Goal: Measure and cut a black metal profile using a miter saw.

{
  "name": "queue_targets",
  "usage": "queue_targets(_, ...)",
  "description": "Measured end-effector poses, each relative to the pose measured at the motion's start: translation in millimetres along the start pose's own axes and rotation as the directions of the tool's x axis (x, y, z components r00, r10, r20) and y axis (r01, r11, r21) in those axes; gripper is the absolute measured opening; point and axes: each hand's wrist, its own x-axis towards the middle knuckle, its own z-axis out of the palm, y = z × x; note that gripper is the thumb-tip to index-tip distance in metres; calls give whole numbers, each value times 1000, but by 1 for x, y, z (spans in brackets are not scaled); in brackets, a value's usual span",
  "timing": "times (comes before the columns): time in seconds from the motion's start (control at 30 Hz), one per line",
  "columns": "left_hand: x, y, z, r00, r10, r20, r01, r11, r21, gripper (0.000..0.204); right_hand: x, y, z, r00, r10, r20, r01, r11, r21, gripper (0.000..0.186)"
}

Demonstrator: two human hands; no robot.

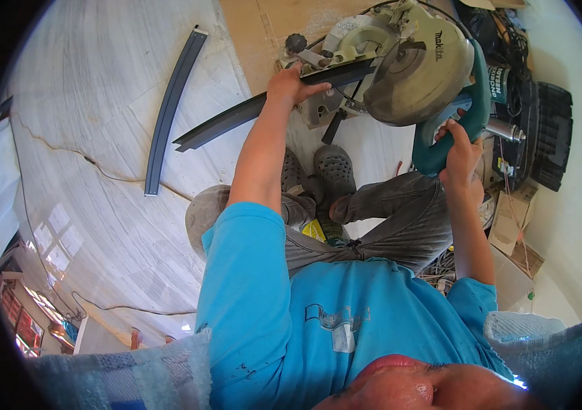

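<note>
A miter saw (418, 85) with a rounded blade guard stands at the top right. Across its base lies a long dark channel-shaped profile (229, 120), whose free end sticks out to the left. My left hand (291, 86) grips this profile beside the saw's fence, its thumb pointing toward the blade guard. The green D-shaped saw handle (429, 162) is in my right hand (462, 156), fingers wrapped round its grip. Whether the blade touches the profile cannot be seen behind the guard.
A second dark profile (176, 109) lies on the pale floor at left. Cardboard (256, 31) is under the saw. A thin cable (110, 175) crosses the floor. A black case (552, 137) and cardboard boxes (507, 222) stand along the right wall.
</note>
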Motion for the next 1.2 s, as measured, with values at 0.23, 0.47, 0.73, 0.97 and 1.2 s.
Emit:
queue_targets(0.23, -3, 1, -2, 1000, -7, -22, 8, 999, 31, 104, -3, 22, 4, 999, -18, -28, 19, 999, 48, 38)
queue_targets(0.47, -1, 0, 1, 1000, -16, -7, 16, 999, 39, 108, -4, 31, 3, 999, -32, -15, 33, 997, 71, 36)
queue_targets(0.73, -1, 1, -3, 999, -20, 27, 19, 999, 26, 106, -8, 52, 8, 995, -86, -45, 90, 991, 97, 33)
queue_targets(0.97, -1, -1, 0, 1000, -16, 22, 15, 998, 53, 114, -13, 77, 14, 992, -95, -86, 101, 992, 69, 33)
queue_targets(1.2, 0, -6, 6, 999, 10, -34, -7, 997, 83, 113, -19, 98, 19, 986, -137, -90, 144, 986, 80, 33)
